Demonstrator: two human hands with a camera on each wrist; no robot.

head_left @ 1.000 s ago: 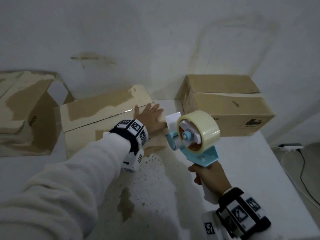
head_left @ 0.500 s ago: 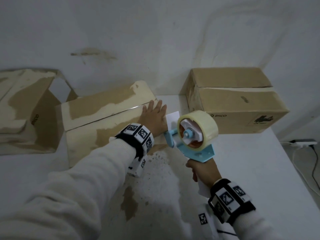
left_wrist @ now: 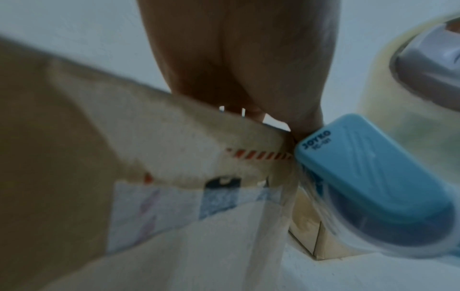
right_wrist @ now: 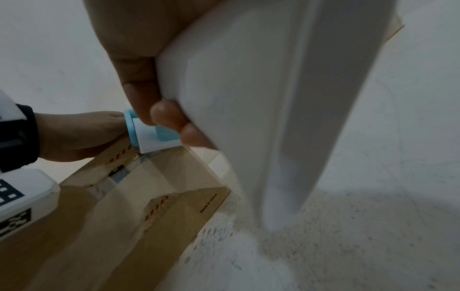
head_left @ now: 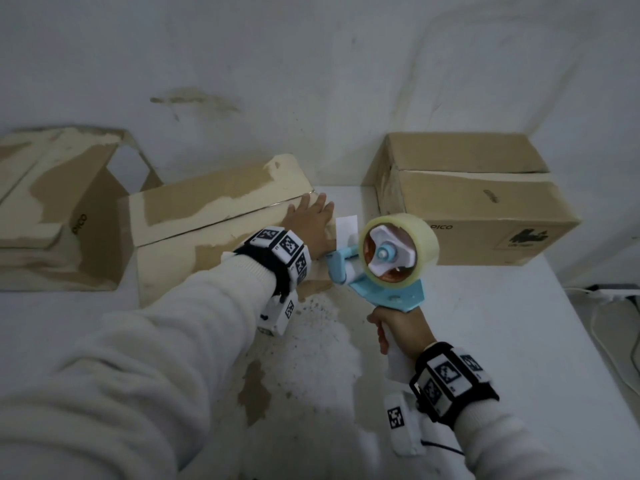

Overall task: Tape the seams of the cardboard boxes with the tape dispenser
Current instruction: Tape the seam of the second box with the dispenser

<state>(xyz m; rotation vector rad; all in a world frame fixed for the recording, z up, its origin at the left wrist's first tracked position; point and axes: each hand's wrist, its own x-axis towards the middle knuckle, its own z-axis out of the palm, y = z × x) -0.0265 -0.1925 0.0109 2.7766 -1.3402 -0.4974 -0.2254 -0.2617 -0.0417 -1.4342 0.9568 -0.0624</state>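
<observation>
While the left hand (head_left: 309,221) lies flat, fingers straight, on the middle box (head_left: 214,216), the right hand (head_left: 401,327) grips the tape dispenser (head_left: 384,265) at that box's end.

surface: white table (head_left: 485,341), worn brown patches at lower centre | centre: cardboard box (head_left: 214,216) with a peeled top | upper right: closed brown box (head_left: 478,202) | far left: open box (head_left: 52,209) on its side
</observation>
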